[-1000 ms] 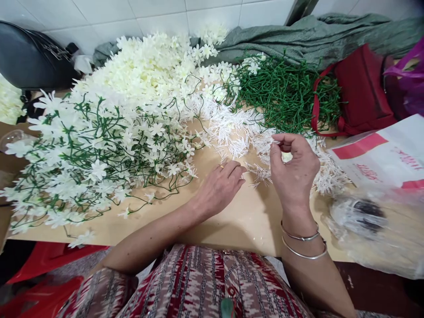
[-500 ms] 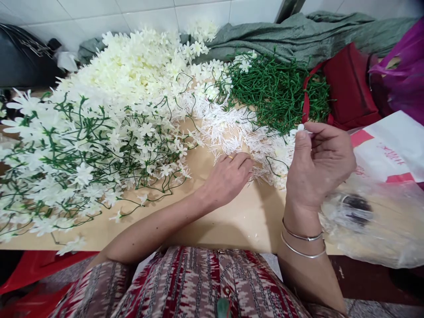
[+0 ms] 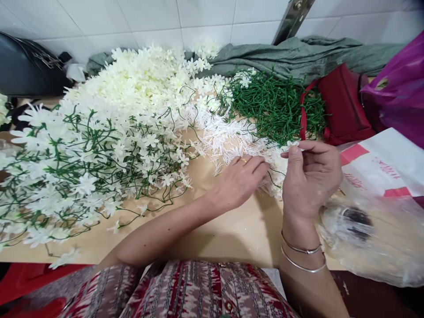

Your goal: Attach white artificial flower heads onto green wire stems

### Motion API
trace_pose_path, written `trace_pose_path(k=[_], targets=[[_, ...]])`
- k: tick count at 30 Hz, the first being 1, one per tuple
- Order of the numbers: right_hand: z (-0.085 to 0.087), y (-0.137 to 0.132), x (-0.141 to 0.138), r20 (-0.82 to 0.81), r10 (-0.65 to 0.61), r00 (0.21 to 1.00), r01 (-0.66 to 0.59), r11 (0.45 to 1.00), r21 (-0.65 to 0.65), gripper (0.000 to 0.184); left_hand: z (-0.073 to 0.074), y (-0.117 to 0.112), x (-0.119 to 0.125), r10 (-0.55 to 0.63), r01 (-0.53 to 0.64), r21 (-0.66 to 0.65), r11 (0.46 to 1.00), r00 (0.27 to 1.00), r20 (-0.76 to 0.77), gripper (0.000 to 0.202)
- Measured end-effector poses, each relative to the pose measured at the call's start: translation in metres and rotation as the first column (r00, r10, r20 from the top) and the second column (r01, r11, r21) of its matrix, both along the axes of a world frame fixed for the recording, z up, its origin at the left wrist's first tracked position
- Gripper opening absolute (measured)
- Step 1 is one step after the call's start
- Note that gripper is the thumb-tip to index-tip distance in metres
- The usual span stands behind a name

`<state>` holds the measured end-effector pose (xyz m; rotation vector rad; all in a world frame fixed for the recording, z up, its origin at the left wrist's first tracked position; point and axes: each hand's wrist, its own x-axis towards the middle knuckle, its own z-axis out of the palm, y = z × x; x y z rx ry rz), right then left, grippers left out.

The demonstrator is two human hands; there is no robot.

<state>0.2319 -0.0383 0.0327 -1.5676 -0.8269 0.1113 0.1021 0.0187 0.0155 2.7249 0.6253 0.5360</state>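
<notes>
My right hand (image 3: 309,179) is closed in a pinch, with a small white artificial flower (image 3: 292,144) between thumb and forefinger. My left hand (image 3: 243,181) rests palm down at the front edge of a heap of thin white stamens (image 3: 228,137). Its fingers are bent and close together, and their tips are hidden, so what they hold does not show. Behind my right hand lies a pile of green plastic stems (image 3: 271,108). To the left spreads a large mound of white flowers on green stems (image 3: 99,154), with loose cream-white blossoms (image 3: 142,75) behind it.
A red bag (image 3: 346,106) and a purple plastic bag (image 3: 397,88) stand at the right. Before them lie a white printed bag (image 3: 394,154) and a clear plastic bag (image 3: 380,247). Grey-green cloth (image 3: 258,57) runs along the tiled wall. A black bag (image 3: 29,66) sits back left.
My left hand has shifted slightly right along the stamens. My right hand, still pinching the white flower, has come a little left and lower. The whole view has tilted up somewhat.
</notes>
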Motion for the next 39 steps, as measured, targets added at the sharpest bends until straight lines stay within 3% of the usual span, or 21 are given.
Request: trace_pose_path(k=[7, 12, 17, 20, 27, 31, 36, 39], targets=[[-0.009, 0.005, -0.005, -0.044, 0.051, 0.998, -0.051, 0.999, 0.008, 0.012, -0.013, 0.014, -0.042, 0.168, -0.169, 0.082, 0.982, 0.986, 0.023, 0.028], [-0.021, 0.009, -0.003, 0.043, 0.099, 0.994, -0.093, 0.989, -0.111, 0.014, -0.027, 0.027, -0.047, 0.269, -0.278, 0.117, 0.954, 0.959, 0.085, 0.029], [-0.025, 0.016, -0.004, 0.09, 0.093, 0.992, -0.082, 0.99, -0.116, 0.008, -0.036, 0.04, -0.048, 0.281, -0.308, 0.126, 0.943, 0.94, 0.195, 0.03], [-0.027, 0.018, -0.004, 0.111, 0.078, 0.991, -0.063, 0.989, -0.136, 0.008, -0.034, 0.04, -0.048, 0.228, -0.266, 0.147, 0.953, 0.945, 0.233, 0.029], [-0.031, 0.017, 0.002, 0.201, 0.101, 0.974, -0.079, 0.99, -0.114, 0.006, -0.033, 0.034, -0.043, -0.054, 0.035, 0.151, 0.988, 0.99, 0.127, 0.021], [-0.03, 0.016, -0.004, 0.148, 0.177, 0.973, -0.161, 0.98, -0.117, 0.008, -0.035, 0.03, -0.041, -0.017, 0.009, 0.084, 0.996, 0.995, 0.097, 0.021], [-0.032, 0.014, -0.021, -0.172, 0.372, 0.912, -0.389, 0.918, -0.073, 0.009, -0.032, 0.029, -0.042, 0.132, -0.054, -0.18, 0.982, 0.879, 0.459, 0.032], [-0.035, 0.014, -0.024, -0.216, 0.413, 0.885, -0.437, 0.897, -0.074, 0.009, -0.032, 0.032, -0.042, 0.167, -0.026, -0.27, 0.963, 0.842, 0.513, 0.02]])
